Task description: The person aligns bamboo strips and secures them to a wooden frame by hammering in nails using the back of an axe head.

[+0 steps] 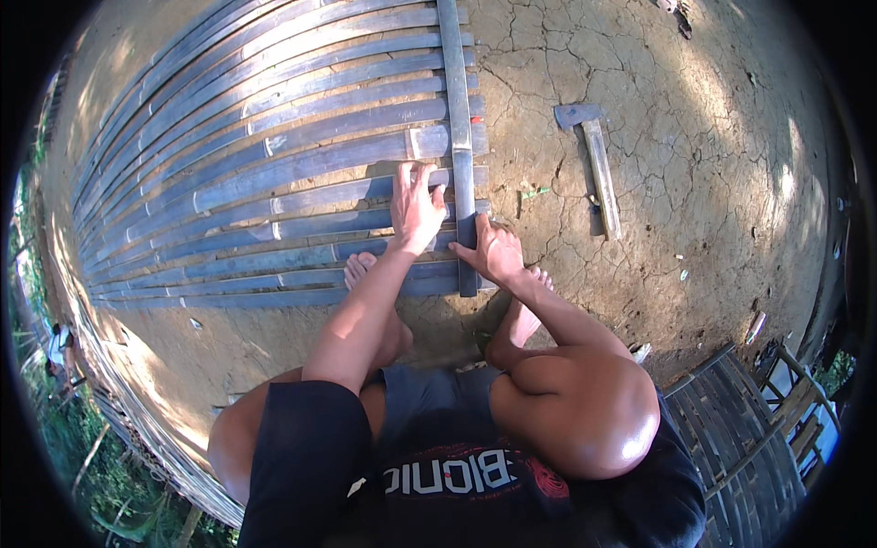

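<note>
Long split-bamboo slats [347, 151] lie side by side on the ground, with a bamboo crosspiece [463, 173] running over their right-hand ends. My left hand [416, 212] is over the slats just left of the crosspiece, its fingers bent down around a slat and its thumb close by. At the near part of the crosspiece, my right hand [496, 250] reaches its thumb across the top while its fingers curl by the slat ends. The fingers' undersides are hidden. Both my bare feet are below the hands, one of them beside the nearest slats.
A hatchet [598, 173] with a wooden handle lies on the cracked dirt ground [685, 173] to the right. A woven bamboo panel [731, 438] is at lower right. Along the left runs a bamboo edge [155, 420] with greenery beyond.
</note>
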`<state>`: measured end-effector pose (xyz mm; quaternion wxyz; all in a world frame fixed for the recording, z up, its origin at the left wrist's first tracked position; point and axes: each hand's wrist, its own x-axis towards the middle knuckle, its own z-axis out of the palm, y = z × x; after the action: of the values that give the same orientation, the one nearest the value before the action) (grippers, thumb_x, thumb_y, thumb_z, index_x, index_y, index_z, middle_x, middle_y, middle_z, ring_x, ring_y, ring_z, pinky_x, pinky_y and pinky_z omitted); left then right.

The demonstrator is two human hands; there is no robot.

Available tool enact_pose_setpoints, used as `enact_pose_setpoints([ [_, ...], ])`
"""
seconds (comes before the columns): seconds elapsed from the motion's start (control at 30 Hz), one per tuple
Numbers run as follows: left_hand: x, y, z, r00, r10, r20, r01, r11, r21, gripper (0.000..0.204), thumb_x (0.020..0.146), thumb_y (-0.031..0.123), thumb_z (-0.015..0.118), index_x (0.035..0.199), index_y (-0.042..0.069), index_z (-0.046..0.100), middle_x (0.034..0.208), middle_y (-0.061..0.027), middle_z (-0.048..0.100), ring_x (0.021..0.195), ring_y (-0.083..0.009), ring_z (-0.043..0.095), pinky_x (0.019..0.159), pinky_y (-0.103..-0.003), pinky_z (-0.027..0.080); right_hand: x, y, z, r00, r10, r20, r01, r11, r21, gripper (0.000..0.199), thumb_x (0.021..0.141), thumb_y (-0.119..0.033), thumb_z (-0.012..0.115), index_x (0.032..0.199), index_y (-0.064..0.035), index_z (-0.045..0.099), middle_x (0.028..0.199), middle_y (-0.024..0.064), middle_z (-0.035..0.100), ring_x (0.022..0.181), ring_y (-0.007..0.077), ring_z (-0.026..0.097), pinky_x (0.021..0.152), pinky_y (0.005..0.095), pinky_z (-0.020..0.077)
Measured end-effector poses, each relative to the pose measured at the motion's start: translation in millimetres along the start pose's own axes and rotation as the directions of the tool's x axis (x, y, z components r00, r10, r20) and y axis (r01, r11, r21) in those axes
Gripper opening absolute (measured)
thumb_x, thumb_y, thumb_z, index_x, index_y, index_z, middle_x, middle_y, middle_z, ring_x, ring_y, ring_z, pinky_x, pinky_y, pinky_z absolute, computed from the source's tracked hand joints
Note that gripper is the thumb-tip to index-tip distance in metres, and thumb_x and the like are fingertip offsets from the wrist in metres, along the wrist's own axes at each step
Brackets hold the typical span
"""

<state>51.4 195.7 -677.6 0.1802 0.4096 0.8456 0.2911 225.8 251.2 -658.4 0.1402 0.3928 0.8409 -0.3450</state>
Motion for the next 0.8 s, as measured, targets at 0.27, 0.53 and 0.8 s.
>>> enact_pose_setpoints([
  [0.27, 3.8, -3.3, -12.2, 1.000, 0.003, -0.023, -0.003, 1.000, -0.029, 0.037, 0.083, 0.009, 0.072, 0.119, 0.009, 0.063, 0.118, -0.0174, 0.055, 0.109, -0.0390, 0.059, 0.093, -0.046, 0.051, 0.5, -4.9, -12.4, 0.999, -0.017, 0.035, 0.014, 0.994, 0.104, 0.056, 0.087, -0.050, 0.072, 0.103, 0.0017, 0.060, 0.083, 0.0239, 0.070, 0.083, 0.0394, 0.071, 0.080, 0.0481, 0.0556],
  [0.53, 4.7, -6.5, -9.1, 0.999, 0.025, 0.026, -0.024, 0.999, -0.021, 0.034, 0.087, 0.012, 0.067, 0.120, 0.012, 0.060, 0.120, -0.0154, 0.054, 0.108, -0.0386, 0.061, 0.087, -0.049, 0.055, -2.9, 36.0, -30.7, 0.979, 0.196, -0.049, -0.155, 0.884, 0.440, 0.027, 0.097, -0.026, 0.061, 0.107, -0.0029, 0.068, 0.081, 0.0164, 0.072, 0.076, 0.0287, 0.072, 0.075, 0.0403, 0.0554],
  [0.8, -32.8, -26.0, -31.8, 0.927, 0.305, 0.219, -0.332, 0.938, 0.098, 0.039, 0.090, 0.022, 0.069, 0.125, 0.008, 0.061, 0.120, -0.0134, 0.057, 0.113, -0.0325, 0.055, 0.098, -0.046, 0.045, 13.3, 25.1, -33.0, 0.976, 0.212, -0.048, -0.177, 0.905, 0.388, 0.027, 0.095, -0.027, 0.065, 0.106, -0.0026, 0.068, 0.091, 0.0193, 0.074, 0.088, 0.0359, 0.072, 0.080, 0.0438, 0.0549],
])
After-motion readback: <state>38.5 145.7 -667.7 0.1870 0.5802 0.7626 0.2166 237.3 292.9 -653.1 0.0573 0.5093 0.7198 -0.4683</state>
